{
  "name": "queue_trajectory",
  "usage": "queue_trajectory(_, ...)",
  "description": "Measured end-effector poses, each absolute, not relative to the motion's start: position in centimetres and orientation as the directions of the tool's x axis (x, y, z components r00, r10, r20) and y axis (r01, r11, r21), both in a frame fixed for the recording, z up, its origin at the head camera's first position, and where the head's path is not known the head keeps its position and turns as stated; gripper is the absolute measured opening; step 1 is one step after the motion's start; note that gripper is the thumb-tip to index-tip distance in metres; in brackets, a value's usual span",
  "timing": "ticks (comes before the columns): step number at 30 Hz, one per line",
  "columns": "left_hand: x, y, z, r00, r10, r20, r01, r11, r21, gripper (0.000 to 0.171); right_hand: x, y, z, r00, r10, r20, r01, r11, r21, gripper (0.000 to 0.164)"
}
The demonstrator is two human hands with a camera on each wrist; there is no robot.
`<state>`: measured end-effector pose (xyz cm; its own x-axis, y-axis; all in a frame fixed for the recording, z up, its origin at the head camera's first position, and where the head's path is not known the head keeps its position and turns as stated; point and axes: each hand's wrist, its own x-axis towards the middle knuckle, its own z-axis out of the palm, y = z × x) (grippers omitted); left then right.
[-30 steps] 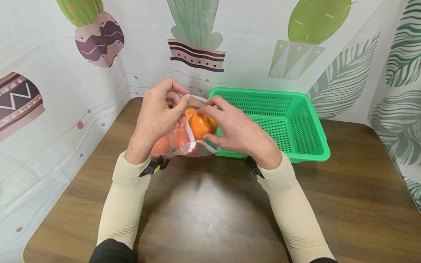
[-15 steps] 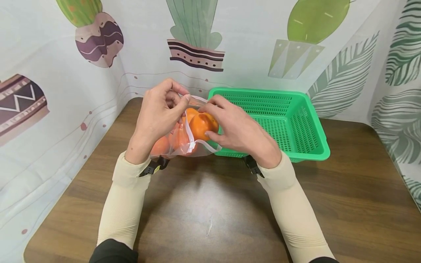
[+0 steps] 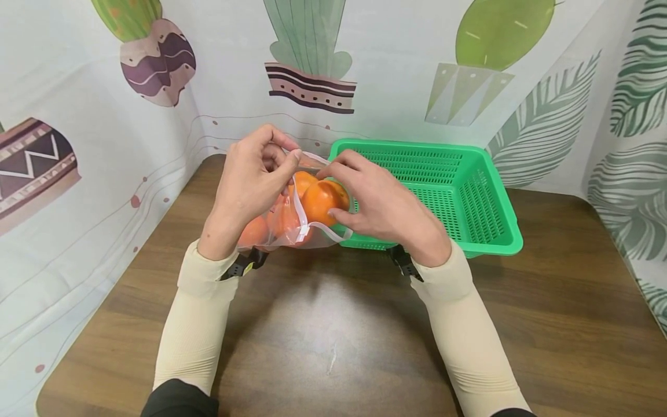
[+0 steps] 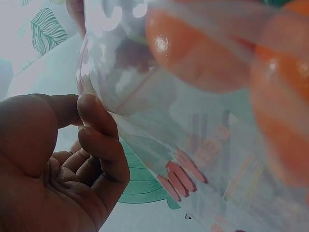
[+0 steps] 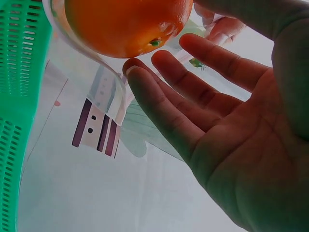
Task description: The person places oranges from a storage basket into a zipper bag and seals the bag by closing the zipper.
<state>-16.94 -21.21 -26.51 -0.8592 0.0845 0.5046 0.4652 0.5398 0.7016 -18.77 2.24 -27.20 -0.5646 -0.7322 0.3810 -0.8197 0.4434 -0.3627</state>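
A clear slider zip bag [image 3: 286, 234] with several oranges in it lies on its side, its mouth facing right. With thumb and fingertips, my left hand [image 3: 250, 176] pinches the bag's far rim; in the left wrist view the film [image 4: 140, 140] hangs from those fingers. One shiny orange [image 3: 319, 204] sits at the bag's mouth, other oranges behind and beside it. My right hand [image 3: 383, 200] is around this orange's right side, thumb tip at its edge. In the right wrist view, its relaxed, spread fingers [image 5: 174, 106] lie beside the orange [image 5: 125, 24]; contact is hard to tell.
A green slotted basket [image 3: 513, 234] stands on the wooden table [image 3: 333, 347], right behind the bag's mouth and my right hand. A white cloth backdrop [image 3: 396, 75] printed with cacti and leaves rises along the table's back and left.
The front orange has turned and settled slightly lower in the bag's mouth, its green stem button now out of sight. My right hand has shifted a little right. My left hand has stayed still.
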Motion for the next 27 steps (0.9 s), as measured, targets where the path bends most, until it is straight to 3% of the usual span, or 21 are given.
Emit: queue_trajectory(27,-16.79,-21.47,-26.35,-0.868,0.055,0.494,0.451,0.503,0.737,0.01,-18.98,2.14,-27.72,-0.576,-0.702,0.419,-0.817,0.493,-0.299,0.039)
